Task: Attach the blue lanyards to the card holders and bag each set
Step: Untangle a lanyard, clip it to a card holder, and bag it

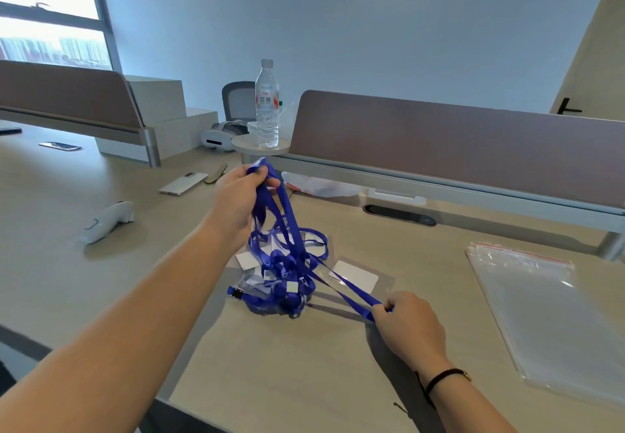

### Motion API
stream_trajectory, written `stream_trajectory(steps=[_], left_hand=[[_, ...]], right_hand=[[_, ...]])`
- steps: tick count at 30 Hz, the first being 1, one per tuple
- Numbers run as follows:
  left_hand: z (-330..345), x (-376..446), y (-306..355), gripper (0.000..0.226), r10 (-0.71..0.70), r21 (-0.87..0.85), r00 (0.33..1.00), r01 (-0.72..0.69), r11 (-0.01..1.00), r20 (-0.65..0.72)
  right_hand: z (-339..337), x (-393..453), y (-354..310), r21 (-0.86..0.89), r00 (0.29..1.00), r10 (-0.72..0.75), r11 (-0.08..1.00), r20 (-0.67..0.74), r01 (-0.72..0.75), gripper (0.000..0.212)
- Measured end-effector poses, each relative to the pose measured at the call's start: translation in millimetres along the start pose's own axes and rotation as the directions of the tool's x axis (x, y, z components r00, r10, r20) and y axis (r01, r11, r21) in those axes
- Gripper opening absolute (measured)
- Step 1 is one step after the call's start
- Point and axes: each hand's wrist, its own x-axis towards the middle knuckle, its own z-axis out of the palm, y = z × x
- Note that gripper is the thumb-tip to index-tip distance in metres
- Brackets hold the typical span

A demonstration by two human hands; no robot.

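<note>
**Lanyards still tangled, nothing bagged**

Blue lanyards (287,263) lie in one knotted heap at frame centre, on the counter (270,365), partly on top of the clear card holders (353,275).

- Left hand (241,199), raised above the heap just left of centre, clenches round a bunch of straps that hang down into the tangle.
- Right hand (411,326), low and right of centre, pinches a single strap drawn taut out of the heap toward the lower right.
- Judgement: this is the sorting-out step, one lanyard being teased free from the rest.

Progress, as far as can be read:
- No lanyard visibly clipped to a holder; the clips sit buried in the knot, so I cannot rule out one being joined.
- White card inserts show inside at least two holders, under and beside the heap.
- Attaching and bagging are both still ahead for every set, it seems.

Containers:
- Stack of zip bags (548,314) with red seal strips, flat at the right edge, well apart from the heap. All look flat and empty.
- Water bottle (267,104) upright on a small round shelf, upper centre; little or no water showing.
</note>
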Motion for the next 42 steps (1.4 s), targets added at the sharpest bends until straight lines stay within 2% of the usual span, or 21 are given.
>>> stream_trajectory(steps=[6, 10, 13, 15, 18, 21, 24, 27, 30, 32, 33, 36, 39, 42], left_hand=[[-31, 12, -6, 0.013, 0.102, 0.048, 0.984, -0.096, 0.994, -0.146], [-49, 20, -6, 0.013, 0.129, 0.012, 0.960, -0.130, 0.991, -0.247], [-58, 19, -8, 0.012, 0.136, 0.109, 0.958, -0.111, 0.988, -0.254], [-60, 15, -13, 0.011, 0.158, 0.219, 0.964, -0.110, 0.970, -0.216], [-59, 7, -19, 0.013, 0.161, 0.407, 0.986, -0.126, 0.905, -0.053], [-48, -4, -16, 0.021, 0.134, 0.469, 0.984, -0.173, 0.866, 0.116], [-28, -17, 3, 0.024, 0.146, 0.371, 0.971, -0.209, 0.905, 0.190], [-8, -26, 33, 0.023, 0.132, 0.099, 0.966, -0.157, 0.983, 0.221], [8, -32, 61, 0.020, 0.090, -0.185, 0.979, -0.056, 0.981, 0.183], [15, -32, 74, 0.018, 0.054, -0.286, 0.990, -0.015, 0.958, 0.129], [16, -31, 77, 0.019, 0.048, -0.282, 0.994, -0.019, 0.959, 0.098], [10, -20, 66, 0.023, 0.059, -0.105, 0.998, -0.056, 0.993, 0.028], [-1, -12, 32, 0.024, -0.027, 0.132, 1.000, 0.025, 0.991, 0.013], [-7, -4, 4, 0.025, -0.097, 0.254, 0.995, 0.086, 0.963, 0.033]], right_hand=[[-3, 1, 9, -0.003, 0.994, 0.095, 0.995, -0.055, -0.095, 0.025], [-9, 3, 13, 0.001, 0.986, 0.154, 0.988, -0.071, -0.154, 0.025], [-15, 4, 14, 0.088, 0.981, 0.185, 0.980, -0.060, -0.179, 0.029], [-19, 5, 11, 0.220, 0.983, 0.179, 0.961, -0.047, -0.164, 0.033], [-29, 6, -6, 0.486, 0.995, 0.093, 0.869, 0.027, -0.094, 0.036], [-41, 9, -29, 0.581, 0.999, 0.013, 0.813, 0.043, -0.036, 0.037], [-43, 13, -46, 0.590, 0.999, -0.033, 0.808, 0.028, 0.011, 0.036], [-36, 16, -55, 0.556, 0.999, -0.045, 0.831, 0.029, 0.021, 0.038], [-24, 16, -58, 0.491, 0.999, -0.041, 0.871, 0.029, 0.021, 0.042], [-21, 15, -60, 0.477, 0.999, -0.036, 0.879, 0.010, 0.027, 0.040], [-22, 14, -61, 0.479, 0.999, -0.037, 0.877, -0.015, 0.040, 0.039], [-39, 7, -70, 0.529, 0.989, -0.089, 0.837, -0.117, 0.138, 0.037], [-71, -2, -90, 0.608, 0.966, -0.164, 0.753, -0.198, 0.253, 0.033], [-108, -8, -113, 0.650, 0.944, -0.200, 0.687, -0.261, 0.325, 0.030]])
